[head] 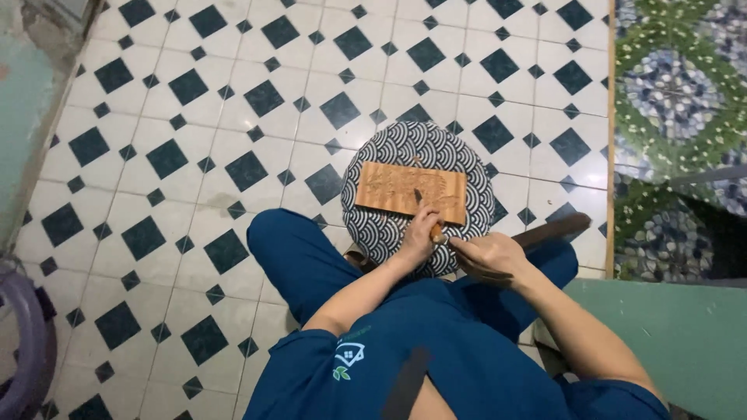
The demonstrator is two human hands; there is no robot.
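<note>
I see my left hand (420, 233) steadying a small carving tool (426, 211), the right hand (486, 255) clenched round its handle, apparently. Just beyond the fingers, the flat rectangular carved wooden panel (412, 189) lies on a round wave-patterned cushion (373, 225): stiff, light, best gripped by its edges.

The floor (233, 93) is laid in white tiles set with dark teal diamonds — larger ones alternating with small ones at the corners. Along the right edge runs a strip of patterned flooring (677, 85) with rings of green around blue-and-white pebble shapes, divided from the tiles by a thin wooden trim (611, 132). A pale green flat surface (685, 334) fills the lower right corner. At the far left stands a worn greenish wall (19, 109), and below it the curved rim of a purple plastic tub (31, 342) — only partly in view.
</note>
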